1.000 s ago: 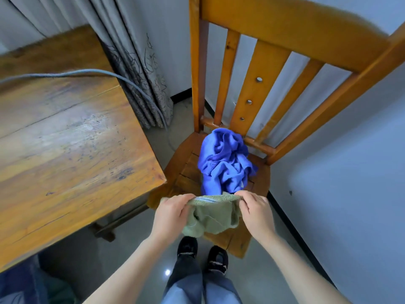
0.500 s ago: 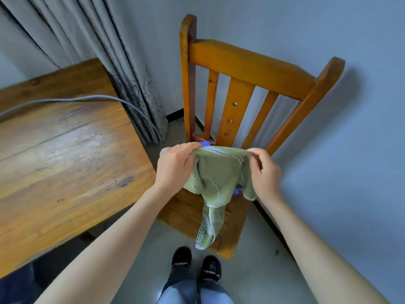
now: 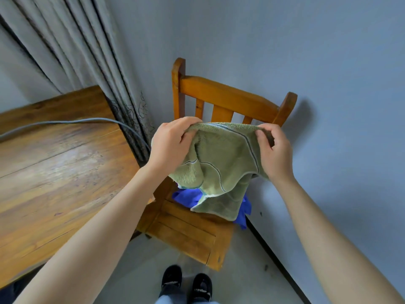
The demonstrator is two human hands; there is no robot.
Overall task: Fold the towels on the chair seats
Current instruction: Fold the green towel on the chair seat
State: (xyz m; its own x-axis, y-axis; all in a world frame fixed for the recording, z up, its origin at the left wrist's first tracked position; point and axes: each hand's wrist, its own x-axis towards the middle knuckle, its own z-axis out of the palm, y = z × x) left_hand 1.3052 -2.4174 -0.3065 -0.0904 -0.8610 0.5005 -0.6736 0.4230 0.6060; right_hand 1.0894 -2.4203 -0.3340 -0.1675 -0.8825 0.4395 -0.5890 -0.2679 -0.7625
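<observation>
A green towel (image 3: 221, 163) with thin blue-white stripes hangs in the air above the wooden chair (image 3: 190, 233). My left hand (image 3: 171, 145) grips its top left edge and my right hand (image 3: 274, 150) grips its top right edge, with the cloth stretched between them. The towel's lower part droops in loose folds over the seat. A crumpled blue towel (image 3: 186, 197) lies on the seat behind it, mostly hidden by the green one.
A wooden table (image 3: 54, 172) stands to the left, touching the chair's corner, with a grey cable (image 3: 65, 122) across it. Grey curtains (image 3: 83, 62) hang behind. A blue-grey wall (image 3: 339, 106) runs close on the right. My black shoes (image 3: 186, 281) stand before the chair.
Both hands have raised the green towel from the seat's front edge up to chair-back height and moved apart, spreading it. The blue towel stays on the seat.
</observation>
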